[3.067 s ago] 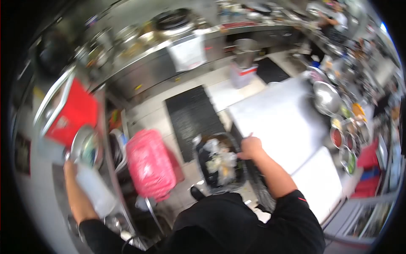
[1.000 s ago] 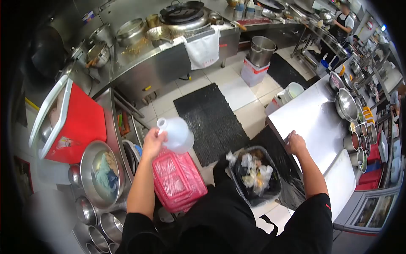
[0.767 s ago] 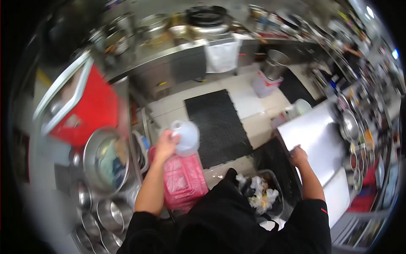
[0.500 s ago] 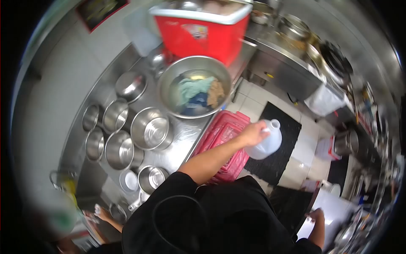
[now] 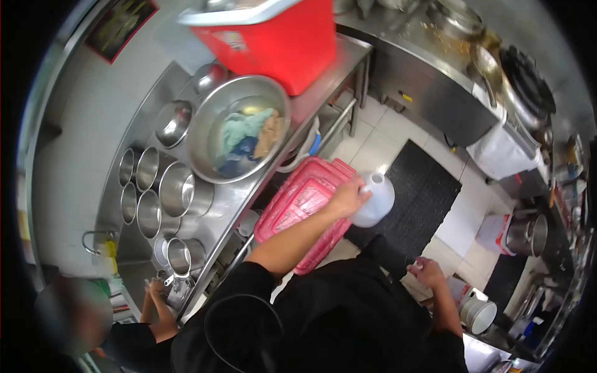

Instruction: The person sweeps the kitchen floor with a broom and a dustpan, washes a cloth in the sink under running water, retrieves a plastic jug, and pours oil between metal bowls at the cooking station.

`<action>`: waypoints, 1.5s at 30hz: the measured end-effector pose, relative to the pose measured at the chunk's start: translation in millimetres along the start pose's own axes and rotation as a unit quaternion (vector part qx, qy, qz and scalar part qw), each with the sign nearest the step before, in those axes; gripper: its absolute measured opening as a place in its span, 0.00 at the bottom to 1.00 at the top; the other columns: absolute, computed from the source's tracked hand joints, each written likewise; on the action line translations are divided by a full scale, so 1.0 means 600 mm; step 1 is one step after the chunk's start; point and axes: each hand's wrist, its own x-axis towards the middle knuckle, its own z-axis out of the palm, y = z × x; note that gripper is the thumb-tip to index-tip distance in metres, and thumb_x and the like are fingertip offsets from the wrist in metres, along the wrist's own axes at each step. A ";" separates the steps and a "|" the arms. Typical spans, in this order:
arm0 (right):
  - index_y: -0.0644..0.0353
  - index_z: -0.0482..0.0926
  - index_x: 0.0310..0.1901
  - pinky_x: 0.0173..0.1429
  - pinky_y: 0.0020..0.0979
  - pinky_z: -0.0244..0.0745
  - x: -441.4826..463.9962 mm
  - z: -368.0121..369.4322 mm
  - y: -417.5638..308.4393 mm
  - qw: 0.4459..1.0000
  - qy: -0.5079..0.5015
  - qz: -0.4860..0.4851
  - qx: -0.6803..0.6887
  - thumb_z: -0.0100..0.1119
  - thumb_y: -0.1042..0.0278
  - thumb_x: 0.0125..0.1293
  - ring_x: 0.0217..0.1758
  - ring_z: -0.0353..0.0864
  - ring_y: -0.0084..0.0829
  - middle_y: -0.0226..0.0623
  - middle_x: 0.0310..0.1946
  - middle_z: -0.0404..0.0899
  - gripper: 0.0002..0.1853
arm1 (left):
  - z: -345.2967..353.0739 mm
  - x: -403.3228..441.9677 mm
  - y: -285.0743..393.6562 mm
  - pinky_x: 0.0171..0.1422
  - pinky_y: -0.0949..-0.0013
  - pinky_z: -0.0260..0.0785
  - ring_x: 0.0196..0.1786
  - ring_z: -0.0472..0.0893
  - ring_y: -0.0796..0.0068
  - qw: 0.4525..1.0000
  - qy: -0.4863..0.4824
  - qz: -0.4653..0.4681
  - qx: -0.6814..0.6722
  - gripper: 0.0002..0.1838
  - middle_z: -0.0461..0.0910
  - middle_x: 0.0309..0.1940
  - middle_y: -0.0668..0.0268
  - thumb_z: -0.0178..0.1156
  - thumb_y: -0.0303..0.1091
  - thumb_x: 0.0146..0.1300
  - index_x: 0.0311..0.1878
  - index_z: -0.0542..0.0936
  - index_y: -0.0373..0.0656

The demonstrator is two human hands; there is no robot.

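Note:
My left hand point(image 5: 349, 198) is closed around the handle of a translucent plastic jug point(image 5: 375, 202), its uncapped mouth facing up. The jug is above a black floor mat point(image 5: 418, 186) and beside a pink plastic-wrapped lid or bin point(image 5: 298, 202). My right hand point(image 5: 427, 273) is in front of my body, its fingers curled together. Something small and pale may show at its fingertips, too small to make out. To the left, a large steel basin point(image 5: 205, 146) holds water and green, brown and blue cloths point(image 5: 245, 129).
Several steel pots point(image 5: 177, 189) stand on the steel counter point(image 5: 217, 214), with a red cooler point(image 5: 280, 50) behind the basin. A co-worker's hands point(image 5: 153, 287) are at the sink, lower left. A stove counter point(image 5: 423, 87) runs along the back right. A white bucket point(image 5: 479, 316) is lower right.
My view has turned, shifting the basin and pots leftward. My right hand has come forward and inward from the lower right. The jug stays in my left hand. The co-worker's hands are now together.

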 end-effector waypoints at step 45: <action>0.63 0.76 0.56 0.57 0.37 0.74 -0.033 -0.281 0.314 0.935 0.093 0.306 0.154 0.55 0.42 0.63 0.49 0.82 0.41 0.46 0.44 0.83 0.31 | 0.280 0.571 -0.120 0.71 0.53 0.58 0.66 0.66 0.42 0.985 0.004 -0.152 0.080 0.45 0.67 0.62 0.38 0.65 0.46 0.58 0.69 0.56 0.28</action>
